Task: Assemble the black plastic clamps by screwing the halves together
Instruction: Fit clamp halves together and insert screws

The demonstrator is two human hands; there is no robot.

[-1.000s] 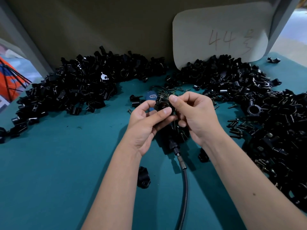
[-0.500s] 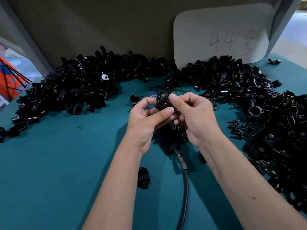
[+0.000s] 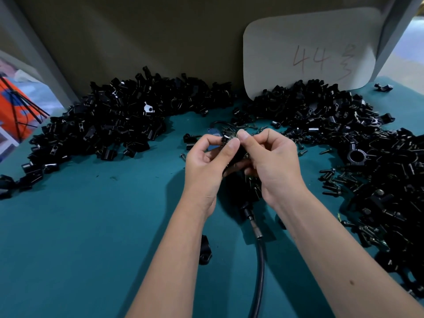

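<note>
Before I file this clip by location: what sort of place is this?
Likely a small-parts assembly bench in a workshop. Heaps of black clamp parts and loose screws lie on a teal table, and a card marked 44 leans behind.

My feed looked dim and soft overall; daylight bled in at both upper corners (slightly blown out), the hands' shadows fell dark below them, and wide-angle distortion bent the edges.

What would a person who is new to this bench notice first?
The two hands, left and right, meet at the centre, pinching a small black clamp. Big heaps of black parts lie behind on the left and along the right. A card marked 44 leans at the back.
</note>
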